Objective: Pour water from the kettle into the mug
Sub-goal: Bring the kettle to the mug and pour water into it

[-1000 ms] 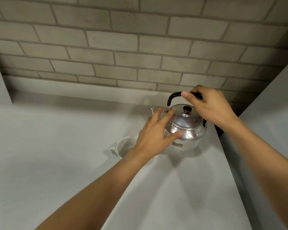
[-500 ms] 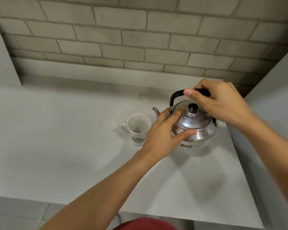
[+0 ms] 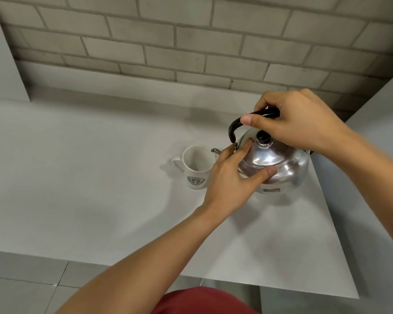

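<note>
Two hands meet at the kettle (image 3: 279, 164): the right hand (image 3: 297, 123) is curled tight around its black handle (image 3: 254, 117) from above, while the left hand (image 3: 234, 177) lies spread against its shiny side, thumb on the body. Just left of the left hand's fingers stands the white mug (image 3: 196, 166), under the spout.

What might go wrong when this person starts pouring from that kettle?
The kettle sits near the counter's right edge, so a slip could send it off. Its spout is level with the mug rim and partly hidden by the left hand, so water could miss or splash. That hand rests on the metal body; if the water is hot, it may burn. The lid is unheld and might slide when tipped.
</note>
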A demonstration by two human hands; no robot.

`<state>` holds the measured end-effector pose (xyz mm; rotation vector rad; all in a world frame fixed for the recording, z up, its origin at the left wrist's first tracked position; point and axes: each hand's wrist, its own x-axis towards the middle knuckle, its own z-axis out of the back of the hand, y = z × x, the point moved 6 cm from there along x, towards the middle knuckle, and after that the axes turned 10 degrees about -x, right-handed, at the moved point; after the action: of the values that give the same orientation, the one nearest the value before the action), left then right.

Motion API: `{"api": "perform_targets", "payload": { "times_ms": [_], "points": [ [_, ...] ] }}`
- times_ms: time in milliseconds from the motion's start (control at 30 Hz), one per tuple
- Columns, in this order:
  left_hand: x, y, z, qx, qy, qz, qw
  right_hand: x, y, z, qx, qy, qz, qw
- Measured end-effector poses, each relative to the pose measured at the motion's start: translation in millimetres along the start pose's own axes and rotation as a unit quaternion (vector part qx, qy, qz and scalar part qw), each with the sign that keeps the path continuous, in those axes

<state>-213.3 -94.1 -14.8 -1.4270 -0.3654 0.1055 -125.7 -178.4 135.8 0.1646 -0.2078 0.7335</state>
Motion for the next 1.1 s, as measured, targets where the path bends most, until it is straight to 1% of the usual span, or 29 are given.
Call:
{"api": "perform_targets", "payload": {
  "times_ms": [233, 367, 500, 733, 867, 1100],
  "points": [
    [-4.1, 3.2, -0.9, -0.034, -0.027, 0.017, 0.999, 8.5, 19.2, 2.7, -0.05, 0.031, 0.032, 0.998],
    [-7.2, 4.4, -6.9, -0.089, -0.026, 0.031, 0.995, 12.1, 24.9, 4.2, -0.068, 0.046, 0.041, 0.996],
    [-8.1, 4.7, -9.7, -0.115, -0.033, 0.034, 0.992, 15.7, 28.8, 5.8, -0.081, 0.048, 0.054, 0.994],
    [-8.0, 0.6, -11.8, -0.13, -0.04, 0.048, 0.99, 19.6, 33.7, 9.8, -0.092, 0.049, 0.072, 0.992],
    [-6.8, -3.3, -12.3, -0.117, -0.032, 0.051, 0.991, 21.2, 36.2, 10.9, -0.099, 0.05, 0.084, 0.99],
    [-3.3, -12.8, -14.2, -0.135, -0.034, 0.051, 0.989, 22.7, 39.6, 18.0, -0.091, 0.054, 0.083, 0.991]
  ]
}}
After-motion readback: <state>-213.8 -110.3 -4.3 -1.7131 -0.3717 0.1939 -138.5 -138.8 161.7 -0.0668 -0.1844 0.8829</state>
